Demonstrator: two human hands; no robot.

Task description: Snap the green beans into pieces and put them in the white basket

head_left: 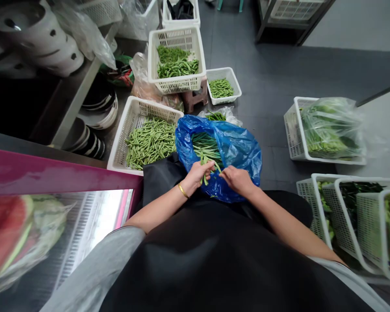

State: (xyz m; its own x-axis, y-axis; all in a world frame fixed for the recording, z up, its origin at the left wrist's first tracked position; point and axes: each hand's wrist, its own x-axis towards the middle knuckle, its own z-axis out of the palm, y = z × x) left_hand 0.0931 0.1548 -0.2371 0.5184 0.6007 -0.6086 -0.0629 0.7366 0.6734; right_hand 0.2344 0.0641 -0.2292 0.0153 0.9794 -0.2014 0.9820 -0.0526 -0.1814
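My left hand (pixel 198 175) grips a small bunch of green beans (pixel 203 170) above a blue plastic bag (pixel 240 151). More beans (pixel 206 147) lie inside that bag. My right hand (pixel 237 180) sits beside the left, its fingertips pinching the end of a bean over the bag. The bag rests on my black apron (pixel 198 260). To the left of the bag stands a white plastic basket (pixel 123 132) heaped with loose green beans (pixel 150 143), its corner close to my left wrist.
Farther ahead are a white basket of beans (pixel 177 84) on a low stool and a small white basket (pixel 222 97). Stacked bowls (pixel 97 112) sit left, below a steel shelf. Baskets of bagged greens stand right. A pink-framed glass case (pixel 65 182) lies lower left.
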